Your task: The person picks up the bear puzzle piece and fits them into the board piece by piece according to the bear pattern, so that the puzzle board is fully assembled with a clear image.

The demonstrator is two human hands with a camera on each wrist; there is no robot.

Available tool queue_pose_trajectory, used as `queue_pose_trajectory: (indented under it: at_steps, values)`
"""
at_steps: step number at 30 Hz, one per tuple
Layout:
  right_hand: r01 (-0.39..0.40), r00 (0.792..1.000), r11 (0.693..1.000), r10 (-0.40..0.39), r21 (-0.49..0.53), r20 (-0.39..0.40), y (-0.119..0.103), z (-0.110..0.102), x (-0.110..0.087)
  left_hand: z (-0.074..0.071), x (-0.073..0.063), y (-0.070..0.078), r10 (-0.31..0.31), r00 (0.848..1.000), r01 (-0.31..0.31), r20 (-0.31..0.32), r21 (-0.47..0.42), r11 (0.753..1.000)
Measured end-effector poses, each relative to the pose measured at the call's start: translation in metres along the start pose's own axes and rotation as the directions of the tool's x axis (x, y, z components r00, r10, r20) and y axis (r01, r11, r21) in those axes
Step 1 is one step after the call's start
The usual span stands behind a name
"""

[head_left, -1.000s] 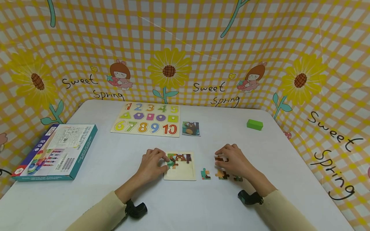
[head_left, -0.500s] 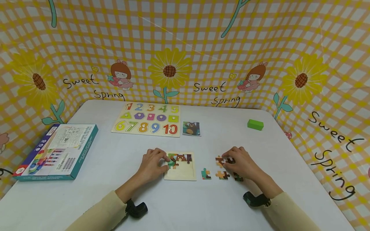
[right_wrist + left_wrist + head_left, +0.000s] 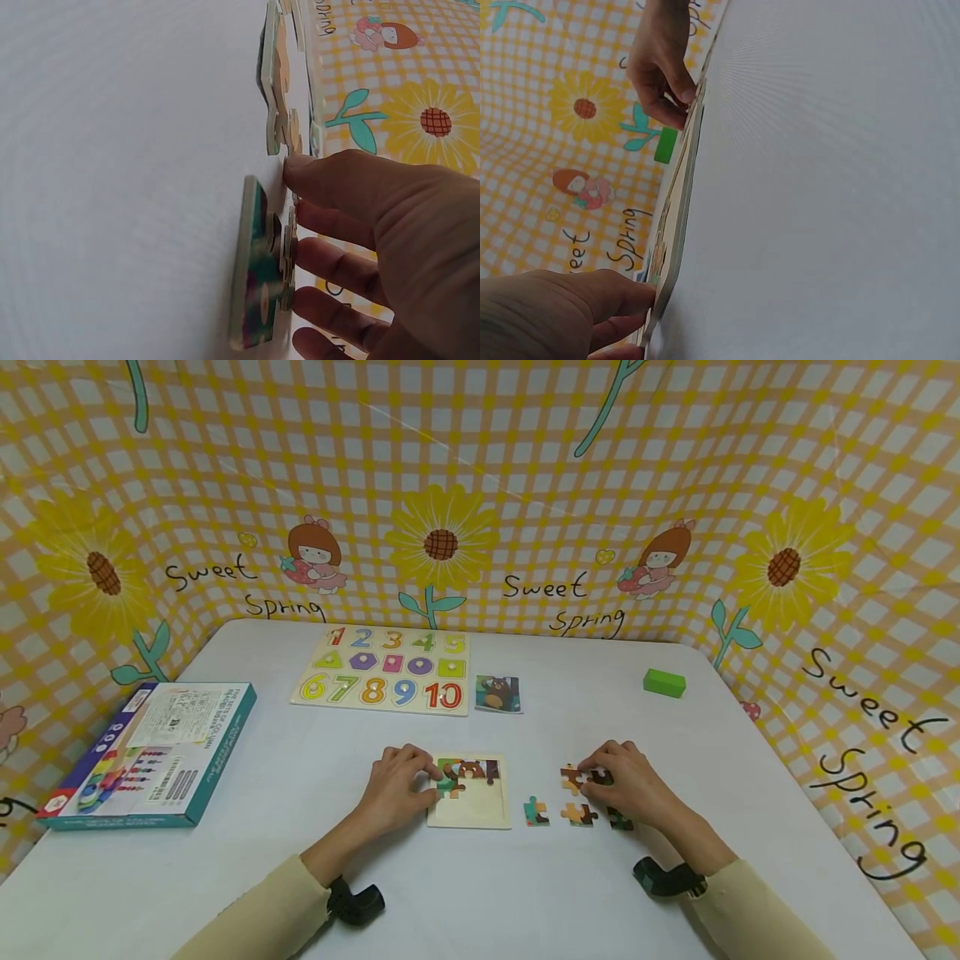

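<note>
In the head view, a square wooden puzzle board [image 3: 472, 814] lies flat, with joined pieces of a bear picture [image 3: 471, 769] along its top and left. My left hand [image 3: 397, 785] holds the board's left edge, thumb and index finger at the green piece there. Right of the board, my right hand [image 3: 626, 785] has thumb and index finger at a dark brown puzzle piece [image 3: 600, 775], partly hidden by the fingers. Beside it lies a brown and tan piece [image 3: 572, 778]. Nearer are a teal piece [image 3: 536, 811], a tan and brown piece [image 3: 578, 814] and a dark green piece [image 3: 621, 819].
A number and shape board [image 3: 382, 672] lies at the back, next to a small bear picture card [image 3: 497, 693]. A green block [image 3: 664, 683] sits at the back right. At the left is a flat toy box [image 3: 150, 756]. A checked cloth surrounds the white table [image 3: 480, 893].
My right hand has moved right, from over the brown and tan piece to the dark brown piece beside it, uncovering the first. The left hand has stayed on the board.
</note>
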State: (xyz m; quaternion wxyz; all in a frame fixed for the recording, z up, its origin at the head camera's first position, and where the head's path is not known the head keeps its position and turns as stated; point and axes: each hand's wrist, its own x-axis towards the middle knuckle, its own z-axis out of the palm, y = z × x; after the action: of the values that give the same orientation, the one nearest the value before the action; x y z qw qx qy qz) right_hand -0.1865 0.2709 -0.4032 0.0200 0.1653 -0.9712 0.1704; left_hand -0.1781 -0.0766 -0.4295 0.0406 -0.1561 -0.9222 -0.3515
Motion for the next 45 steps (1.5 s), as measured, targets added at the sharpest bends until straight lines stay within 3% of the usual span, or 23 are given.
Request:
queue_pose_trajectory:
  at_steps: [16,22,45]
  values:
    - [0.034,0.999,0.999,-0.034,0.010,-0.022,-0.006,-0.001,0.002,0.000,0.000,-0.001,0.005,1.000,-0.005,-0.005,0.000,1.000]
    - [0.073,0.996,0.997,-0.072,0.012,-0.043,-0.025,0.002,0.007,-0.001,0.000,0.000,0.003,1.000,-0.003,-0.003,-0.003,1.000]
    - [0.186,0.982,0.982,-0.187,0.030,0.005,-0.099,0.033,0.035,0.001,0.001,0.000,-0.002,1.000,0.002,-0.001,0.013,1.000]
